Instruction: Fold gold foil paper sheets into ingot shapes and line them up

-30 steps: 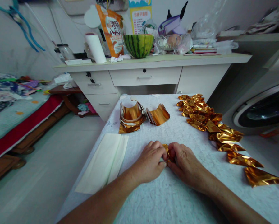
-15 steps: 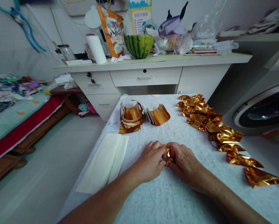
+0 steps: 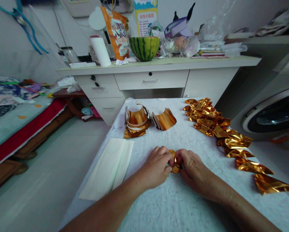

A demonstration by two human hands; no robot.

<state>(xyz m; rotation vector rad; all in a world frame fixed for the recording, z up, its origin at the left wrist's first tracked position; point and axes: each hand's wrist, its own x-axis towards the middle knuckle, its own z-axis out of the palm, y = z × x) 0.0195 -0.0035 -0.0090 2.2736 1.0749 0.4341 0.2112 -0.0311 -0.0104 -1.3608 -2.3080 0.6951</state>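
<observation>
Between my two hands, on the cloth-covered table, is a small piece of shiny gold foil paper (image 3: 175, 168), mostly hidden by the fingers. My left hand (image 3: 159, 166) is closed on its left side, fingers curled over and thumb beneath. My right hand (image 3: 192, 167) pinches its right side. Beyond the hands stand curled gold foil sheets: a larger stack (image 3: 136, 120) at the left and a smaller stack (image 3: 165, 119) beside it. Several folded gold foil pieces (image 3: 228, 142) with pointed ends run in a line down the right side of the table.
Folded cream paper (image 3: 108, 167) lies on the table's left, next to my left forearm. Behind the table is a white desk (image 3: 151, 66) bearing a cut watermelon (image 3: 144, 48) and a paper roll (image 3: 100, 51). A washing machine (image 3: 275, 109) stands right, a bed (image 3: 26, 119) left.
My right hand has shifted slightly to the right, and a bit more of the foil shows between the hands. My left hand stays nearly in place.
</observation>
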